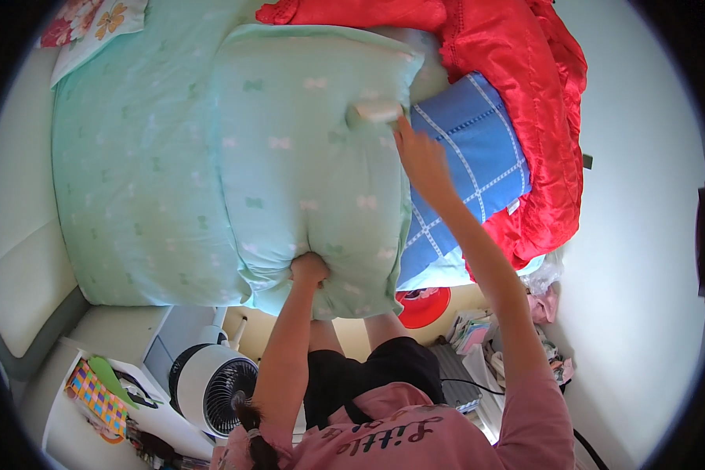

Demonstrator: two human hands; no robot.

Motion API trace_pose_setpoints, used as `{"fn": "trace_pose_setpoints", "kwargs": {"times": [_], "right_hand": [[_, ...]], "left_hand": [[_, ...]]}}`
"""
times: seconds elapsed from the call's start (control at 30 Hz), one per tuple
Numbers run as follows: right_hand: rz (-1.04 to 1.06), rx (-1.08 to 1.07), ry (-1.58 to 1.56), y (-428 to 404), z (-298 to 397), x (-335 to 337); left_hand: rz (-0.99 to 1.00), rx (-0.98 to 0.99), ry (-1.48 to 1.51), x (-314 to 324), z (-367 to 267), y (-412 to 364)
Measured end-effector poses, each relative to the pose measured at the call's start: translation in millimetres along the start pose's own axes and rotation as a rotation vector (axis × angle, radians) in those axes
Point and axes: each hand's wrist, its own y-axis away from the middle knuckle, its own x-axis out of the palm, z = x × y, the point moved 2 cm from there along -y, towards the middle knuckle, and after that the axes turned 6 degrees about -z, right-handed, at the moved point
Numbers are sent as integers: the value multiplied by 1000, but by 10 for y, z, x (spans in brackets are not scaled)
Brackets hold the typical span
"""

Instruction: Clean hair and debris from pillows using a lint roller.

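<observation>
A mint-green pillow (305, 176) printed with small bows lies in front of me on a bed with a matching sheet (141, 176). My left hand (309, 268) is curled into a fist on the pillow's near part, and the fabric bunches into creases around it. Over the far right part of the pillow, my right hand (422, 155) holds a pale cylindrical roller (378, 110), apparently a lint roller. It is blurred, and my fingers hide its handle. The roller rests against the pillow, where the surface dips.
Right of the pillow lie a blue checked folded textile (470, 147) and a crumpled red quilt (523, 106). A floral pillow (103, 26) is at the far left. Below the bed stand a white fan (214, 388), a white cabinet (123, 335), a red basin (426, 308) and stacked papers (470, 332).
</observation>
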Motion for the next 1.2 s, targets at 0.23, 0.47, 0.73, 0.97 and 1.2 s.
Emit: {"fn": "trace_pose_setpoints", "kwargs": {"times": [0.23,0.47,0.73,0.97,1.2], "right_hand": [[-44,43,-138,-387,-128,168],[275,54,-93,1177,-91,-245],[-127,8,-68,-496,-122,293],[17,64,-154,22,23,109],[221,-113,-14,1302,440,-465]], "left_hand": [[75,18,15,26,16,-53],[-7,61,-43,36,116,-39],[5,74,-15,94,31,-105],[140,53,-41,70,62,-116],[163,132,115,65,95,-173]]}}
